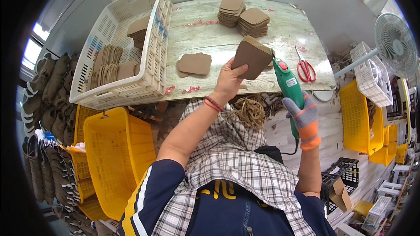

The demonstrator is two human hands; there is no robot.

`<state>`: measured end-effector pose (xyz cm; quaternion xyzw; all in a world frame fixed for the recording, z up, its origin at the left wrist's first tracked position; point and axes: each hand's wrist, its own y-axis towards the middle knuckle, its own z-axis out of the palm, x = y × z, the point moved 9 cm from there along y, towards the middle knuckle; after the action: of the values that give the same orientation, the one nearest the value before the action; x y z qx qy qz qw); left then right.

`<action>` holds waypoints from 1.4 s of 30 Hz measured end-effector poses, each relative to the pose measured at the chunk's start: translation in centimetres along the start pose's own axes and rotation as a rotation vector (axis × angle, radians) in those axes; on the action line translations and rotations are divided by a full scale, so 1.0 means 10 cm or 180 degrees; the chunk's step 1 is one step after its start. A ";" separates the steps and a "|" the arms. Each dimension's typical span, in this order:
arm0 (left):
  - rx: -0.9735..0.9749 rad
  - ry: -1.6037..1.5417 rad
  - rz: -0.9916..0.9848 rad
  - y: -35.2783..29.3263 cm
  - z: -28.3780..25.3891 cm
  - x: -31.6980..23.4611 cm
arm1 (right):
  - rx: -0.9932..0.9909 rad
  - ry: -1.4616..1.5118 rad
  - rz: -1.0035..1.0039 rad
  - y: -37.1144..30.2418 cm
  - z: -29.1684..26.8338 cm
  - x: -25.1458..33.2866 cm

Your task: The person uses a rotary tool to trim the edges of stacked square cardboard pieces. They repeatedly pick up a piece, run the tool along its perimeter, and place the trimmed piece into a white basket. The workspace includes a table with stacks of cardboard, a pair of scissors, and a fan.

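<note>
Grip check: bare left hand [228, 78] grasps the brown piece [253, 60] by its lower left side, thumb on the near face; layer count unclear. Gloved right hand [302, 117] is wrapped round a green power tool [289, 86], tip at the piece's right edge; touching or just short, can't tell. Piece is held up, tilted, over the near part of the table [188, 39]. To do it well, I'd judge: firm pinch, light even pressure, tip following the rounded edge, left fingers well behind it, black cable [297, 145] slack. Outward: red-handled scissors [306, 71] right of the tool, flat brown pieces [195, 63] lying left, two stacks [254, 16] toward the back, white crate [151, 67] farther left, holding more.
</note>
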<state>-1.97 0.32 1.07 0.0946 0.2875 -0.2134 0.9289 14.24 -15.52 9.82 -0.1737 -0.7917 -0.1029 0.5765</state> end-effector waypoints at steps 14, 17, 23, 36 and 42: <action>0.0169 0.1357 -0.0607 -0.10 -0.19 -0.17 | 0.0489 -0.0620 0.0313 -0.16 -0.02 -0.26; 0.0144 0.1488 -0.0857 -0.17 -0.20 -0.12 | 0.0374 -0.0929 -0.0008 -0.16 -0.03 -0.30; 0.0111 0.1495 -0.1208 -0.31 -0.25 0.07 | 0.0425 -0.0619 0.0232 -0.14 0.07 -0.35; 0.0357 0.2989 -0.0474 -0.16 -0.32 -0.41 | 0.0725 -0.0071 0.0635 -0.15 0.12 -0.42; 0.0126 0.2521 -0.0503 -0.19 -0.27 -0.56 | 0.0893 -0.0147 0.0674 -0.17 0.17 -0.47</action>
<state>-8.31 1.32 1.95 0.1650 0.6254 -0.2368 0.7250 13.37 -17.20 4.89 -0.1763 -0.7886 0.0738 0.5844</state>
